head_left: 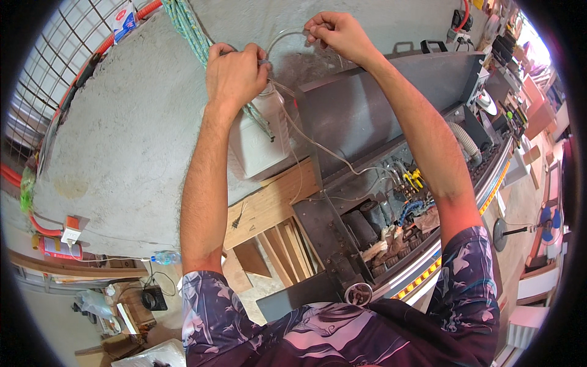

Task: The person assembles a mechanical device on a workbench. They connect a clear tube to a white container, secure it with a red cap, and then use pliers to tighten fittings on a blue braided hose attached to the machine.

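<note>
Two hands on one clear tube (285, 34) up at the far wall, and it bows across the gap between them. Right hand (336, 35) has it pinched between thumb and fingers; left hand (235, 76) is curled tight where the tube runs in, but can't tell if it's also gripping the green rope (185, 29) passing behind it. White jug (260, 147) sits just below that fist, left of the dark metal machine (361, 107).
</note>
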The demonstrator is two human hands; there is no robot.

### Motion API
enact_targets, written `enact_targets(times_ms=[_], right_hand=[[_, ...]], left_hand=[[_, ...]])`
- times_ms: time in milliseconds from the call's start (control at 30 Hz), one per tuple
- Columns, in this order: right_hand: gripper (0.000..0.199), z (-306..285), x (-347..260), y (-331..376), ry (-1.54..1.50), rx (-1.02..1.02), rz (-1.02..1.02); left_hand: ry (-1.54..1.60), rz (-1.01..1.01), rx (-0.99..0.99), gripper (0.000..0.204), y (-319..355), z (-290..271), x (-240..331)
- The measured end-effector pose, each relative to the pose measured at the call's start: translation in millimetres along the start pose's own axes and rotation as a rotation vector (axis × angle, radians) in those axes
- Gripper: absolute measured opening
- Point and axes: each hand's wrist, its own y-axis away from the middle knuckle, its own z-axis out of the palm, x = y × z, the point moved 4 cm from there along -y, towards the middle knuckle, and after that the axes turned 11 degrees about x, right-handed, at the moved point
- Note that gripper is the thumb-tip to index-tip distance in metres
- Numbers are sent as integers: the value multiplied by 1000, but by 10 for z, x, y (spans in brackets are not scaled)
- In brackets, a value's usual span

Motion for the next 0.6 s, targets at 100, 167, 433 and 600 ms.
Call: enact_targets(times_ms=[100,167,433,600], right_hand=[[22,1,-9,10,-11,10,-8],[26,15,43,-30,-18,23,-48],[21,0,36,-17,44,32,-62],[21,-1,48,-22,43,35,-76]], left_hand=[[10,-11,19,18,3,11,-4],[0,-13,-12,21,-2,15,-8],[-14,-4,-17,23,5,6,12],[2,34,71,18,19,28,0]])
